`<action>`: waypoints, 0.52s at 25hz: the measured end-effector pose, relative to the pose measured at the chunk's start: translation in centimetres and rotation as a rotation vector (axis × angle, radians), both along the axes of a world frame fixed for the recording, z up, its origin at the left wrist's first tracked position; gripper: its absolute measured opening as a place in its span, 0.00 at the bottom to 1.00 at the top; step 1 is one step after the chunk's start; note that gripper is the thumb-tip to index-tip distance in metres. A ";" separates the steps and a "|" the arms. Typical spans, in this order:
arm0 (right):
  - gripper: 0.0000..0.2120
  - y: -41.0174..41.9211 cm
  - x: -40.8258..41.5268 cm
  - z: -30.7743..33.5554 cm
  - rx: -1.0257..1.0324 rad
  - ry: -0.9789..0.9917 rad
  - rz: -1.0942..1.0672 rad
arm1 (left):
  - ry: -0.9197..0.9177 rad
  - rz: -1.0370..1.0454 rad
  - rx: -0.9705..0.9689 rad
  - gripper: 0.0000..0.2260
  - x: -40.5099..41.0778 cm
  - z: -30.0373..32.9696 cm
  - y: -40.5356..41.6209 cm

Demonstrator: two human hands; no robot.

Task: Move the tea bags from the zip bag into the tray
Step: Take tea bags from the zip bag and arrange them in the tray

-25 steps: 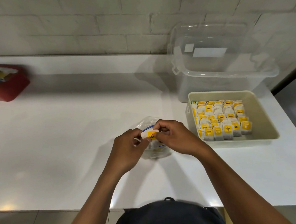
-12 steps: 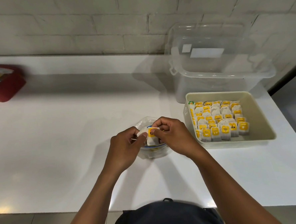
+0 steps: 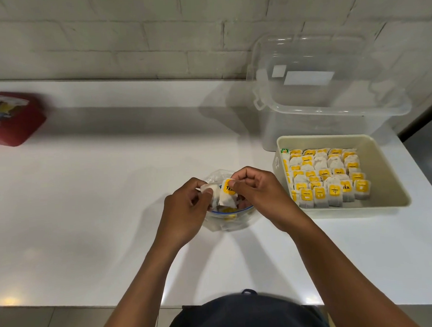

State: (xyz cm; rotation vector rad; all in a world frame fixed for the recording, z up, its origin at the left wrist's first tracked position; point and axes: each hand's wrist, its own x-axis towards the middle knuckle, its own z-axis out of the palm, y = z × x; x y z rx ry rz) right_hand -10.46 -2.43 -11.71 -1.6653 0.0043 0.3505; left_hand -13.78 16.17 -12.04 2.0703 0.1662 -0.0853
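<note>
Fingers (image 3: 232, 185) of our right hand (image 3: 260, 196) are curled and pinch the top of a tea bag (image 3: 226, 196) by its yellow tag, holding it just above the mouth of the zip bag (image 3: 228, 218). Our left hand (image 3: 185, 213) has its fingers curled too, and its thumb and forefinger grip a second white tea bag (image 3: 211, 191) right beside the first — the two bags touch or nearly touch, and we cannot tell which. The zip bag sits crumpled on the white worktop (image 3: 98, 195) under both hands, its blue-lined opening facing up, with more yellow-tagged bags showing inside. To the right, near our right wrist, stands the beige tray (image 3: 390, 178); rows of tea bags (image 3: 327, 176) stand upright in it, filling its left and middle part, while a strip along its right side is bare. Behind the tray, touching or just beside it, is a clear plastic box (image 3: 328, 111) with its lid leaning up against the white brick wall (image 3: 126, 29). Well apart, at the far left of the worktop, lies a red tin (image 3: 7, 118) — its printed top is too blurred to read. At the bottom edge we see our dark shirt (image 3: 244, 315).
</note>
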 end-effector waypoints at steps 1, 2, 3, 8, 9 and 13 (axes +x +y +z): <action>0.03 0.0 0.0 0.1 0.015 0.010 -0.016 | -0.002 0.014 -0.007 0.03 0.1 0.1 0.0; 0.03 -0.1 0.1 0.2 0.029 0.019 -0.032 | -0.005 0.029 -0.020 0.04 0.1 0.2 0.0; 0.04 -0.1 0.1 0.2 0.040 0.026 -0.046 | -0.008 0.043 -0.034 0.05 0.1 0.3 0.0; 0.06 -0.3 0.3 0.3 0.047 0.030 -0.114 | -0.022 0.085 -0.081 0.06 0.1 1.0 -0.2; 0.06 -0.3 0.2 0.4 0.051 0.029 -0.128 | -0.028 0.095 -0.099 0.06 0.1 1.0 -0.1; 0.06 -0.3 0.0 0.9 0.050 0.015 -0.155 | -0.073 0.155 -0.229 0.06 0.3 1.3 0.1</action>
